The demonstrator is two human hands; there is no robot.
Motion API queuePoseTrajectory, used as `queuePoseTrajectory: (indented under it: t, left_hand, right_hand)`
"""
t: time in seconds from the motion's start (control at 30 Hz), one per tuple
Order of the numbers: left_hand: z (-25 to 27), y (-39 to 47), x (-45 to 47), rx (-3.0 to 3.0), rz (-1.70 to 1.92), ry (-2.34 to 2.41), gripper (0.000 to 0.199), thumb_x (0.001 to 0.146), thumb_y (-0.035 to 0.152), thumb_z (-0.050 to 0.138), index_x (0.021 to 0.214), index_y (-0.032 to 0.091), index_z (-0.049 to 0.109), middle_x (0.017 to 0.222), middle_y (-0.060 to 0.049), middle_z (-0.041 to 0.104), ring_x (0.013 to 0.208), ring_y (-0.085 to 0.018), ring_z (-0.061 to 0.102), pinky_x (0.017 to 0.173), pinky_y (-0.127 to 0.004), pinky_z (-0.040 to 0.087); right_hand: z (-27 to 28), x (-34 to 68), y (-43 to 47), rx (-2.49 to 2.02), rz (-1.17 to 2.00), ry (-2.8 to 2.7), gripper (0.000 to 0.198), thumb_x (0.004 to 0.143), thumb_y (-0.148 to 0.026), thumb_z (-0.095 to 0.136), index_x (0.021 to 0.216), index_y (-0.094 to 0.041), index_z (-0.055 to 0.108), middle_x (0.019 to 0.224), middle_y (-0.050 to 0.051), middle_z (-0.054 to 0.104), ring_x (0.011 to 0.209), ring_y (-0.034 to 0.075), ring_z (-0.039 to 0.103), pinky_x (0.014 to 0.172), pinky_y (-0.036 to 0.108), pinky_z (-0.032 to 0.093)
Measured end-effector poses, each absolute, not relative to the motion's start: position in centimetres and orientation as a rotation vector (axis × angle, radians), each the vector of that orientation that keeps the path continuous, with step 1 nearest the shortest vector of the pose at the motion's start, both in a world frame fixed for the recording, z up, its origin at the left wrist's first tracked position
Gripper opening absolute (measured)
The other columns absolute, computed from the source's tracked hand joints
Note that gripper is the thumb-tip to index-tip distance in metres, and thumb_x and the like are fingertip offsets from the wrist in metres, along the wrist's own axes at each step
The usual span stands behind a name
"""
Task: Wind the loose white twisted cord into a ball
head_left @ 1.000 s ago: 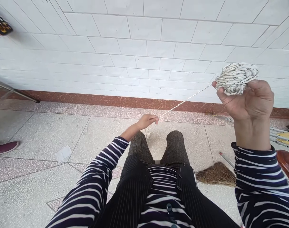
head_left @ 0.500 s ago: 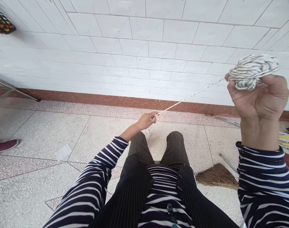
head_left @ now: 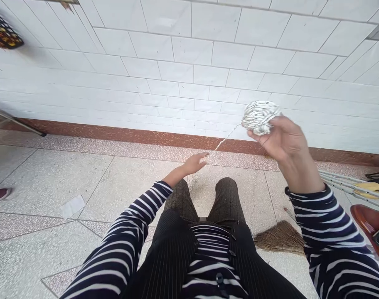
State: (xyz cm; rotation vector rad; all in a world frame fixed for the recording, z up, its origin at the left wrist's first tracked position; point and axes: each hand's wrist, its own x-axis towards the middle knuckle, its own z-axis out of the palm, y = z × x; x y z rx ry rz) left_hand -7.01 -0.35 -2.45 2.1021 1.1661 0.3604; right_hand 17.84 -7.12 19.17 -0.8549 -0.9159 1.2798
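A bundle of white cord [head_left: 260, 117] with dark flecks is held up in my right hand [head_left: 286, 139], its fingers and thumb closed around the lower side. From the bundle a loose strand of the cord [head_left: 227, 138] slants down to the left, slightly wavy. The strand's lower part is blurred close to the fingertips of my left hand [head_left: 195, 163]. My left hand's fingers and thumb point right and look parted, with a small gap between them. Both hands are in front of my knees, the right one higher and nearer.
A white tiled wall [head_left: 177, 74] with a reddish-brown base strip stands ahead. A straw broom [head_left: 279, 238] lies on the speckled floor [head_left: 114, 195] at my right. Metal crutch-like poles [head_left: 342, 180] and a brown shoe-like object [head_left: 365, 220] are farther right. A scrap of paper [head_left: 73, 207] lies left.
My right hand has brought the cord bundle left and down, closer to my left hand. The strand between them has become shorter and slacker. My left hand's fingers have loosened from their pinch.
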Motion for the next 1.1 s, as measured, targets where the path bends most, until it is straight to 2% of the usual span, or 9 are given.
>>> queuePoseTrajectory:
  t: [0.1,0.17,0.23,0.3,0.4,0.57,0.67,0.8,1.1]
  left_hand:
    - [0.6,0.0,-3.8,1.849,0.750,0.938,0.058,0.096,0.036,0.061,0.151,0.021,0.051,0.147,-0.012,0.062,0.132,-0.027,0.061,0.112,-0.044,0.047]
    - [3.1,0.2,-1.8,1.738,0.927,0.777,0.052,0.094,0.040,0.068,0.141,0.019,0.060,0.138,-0.013,0.068,0.124,-0.025,0.065,0.106,-0.041,0.051]
    - [5.1,0.2,-0.4,1.656,0.978,0.666,0.036,0.096,0.044,0.065,0.117,0.015,0.071,0.114,-0.013,0.076,0.102,-0.021,0.071,0.092,-0.036,0.055]
    - [6.2,-0.1,0.3,1.597,0.982,0.614,0.035,0.099,0.046,0.060,0.096,0.013,0.073,0.087,-0.009,0.077,0.081,-0.016,0.071,0.080,-0.030,0.054]
    - [5.8,-0.8,-0.3,1.596,0.943,0.600,0.035,0.100,0.045,0.058,0.090,0.014,0.071,0.069,-0.004,0.072,0.070,-0.013,0.068,0.076,-0.027,0.052]
    - [2.8,-1.9,-2.8,1.716,0.733,0.608,0.030,0.102,0.038,0.052,0.101,0.014,0.070,0.068,-0.002,0.073,0.071,-0.014,0.068,0.077,-0.026,0.050]
    - [1.2,-1.6,-4.1,1.858,0.665,0.744,0.030,0.101,0.033,0.048,0.091,0.015,0.070,0.074,-0.002,0.074,0.075,-0.015,0.067,0.078,-0.025,0.048]
    - [0.0,-0.2,-5.5,2.015,0.566,0.967,0.034,0.098,0.030,0.048,0.074,0.016,0.069,0.088,-0.004,0.077,0.081,-0.017,0.066,0.077,-0.025,0.045]
    - [-2.7,-1.2,-8.1,1.968,0.447,0.892,0.038,0.097,0.037,0.047,0.076,0.018,0.072,0.103,-0.005,0.078,0.096,-0.019,0.069,0.086,-0.026,0.047]
  right_hand:
    - [17.6,15.7,-6.2,-0.945,1.383,-0.961,0.046,0.061,-0.023,0.083,0.103,-0.027,0.064,0.111,0.001,0.072,0.101,0.023,0.068,0.079,0.042,0.068]
    - [17.1,14.8,-5.6,-1.000,1.395,-1.008,0.047,0.061,-0.024,0.084,0.103,-0.028,0.063,0.109,0.000,0.071,0.100,0.024,0.068,0.078,0.044,0.067]
    - [17.0,14.5,-5.0,-1.041,1.337,-1.066,0.048,0.061,-0.026,0.086,0.103,-0.029,0.063,0.104,0.000,0.070,0.097,0.024,0.068,0.074,0.043,0.066]
    - [17.1,14.8,-4.7,-1.073,1.242,-1.115,0.049,0.061,-0.028,0.088,0.103,-0.030,0.063,0.102,0.000,0.069,0.095,0.024,0.068,0.071,0.042,0.065]
    - [17.0,15.9,-4.6,-1.149,1.126,-1.135,0.051,0.062,-0.033,0.090,0.105,-0.029,0.062,0.103,0.001,0.067,0.092,0.023,0.069,0.068,0.041,0.065]
    - [15.9,17.0,-5.1,-1.154,1.224,-1.020,0.046,0.060,-0.037,0.089,0.096,-0.025,0.063,0.102,0.003,0.069,0.089,0.022,0.069,0.063,0.037,0.066]
    - [15.0,17.2,-5.8,-1.034,1.395,-0.936,0.040,0.064,-0.038,0.083,0.099,-0.025,0.066,0.109,0.004,0.072,0.099,0.023,0.069,0.064,0.032,0.065]
    - [14.1,17.5,-6.8,-0.982,1.468,-0.856,0.042,0.065,-0.038,0.079,0.104,-0.026,0.068,0.114,0.005,0.074,0.114,0.029,0.070,0.075,0.040,0.068]
    - [14.9,18.5,-8.6,-0.991,1.312,-0.889,0.045,0.068,-0.034,0.078,0.111,-0.027,0.069,0.112,0.006,0.075,0.118,0.032,0.070,0.085,0.049,0.069]
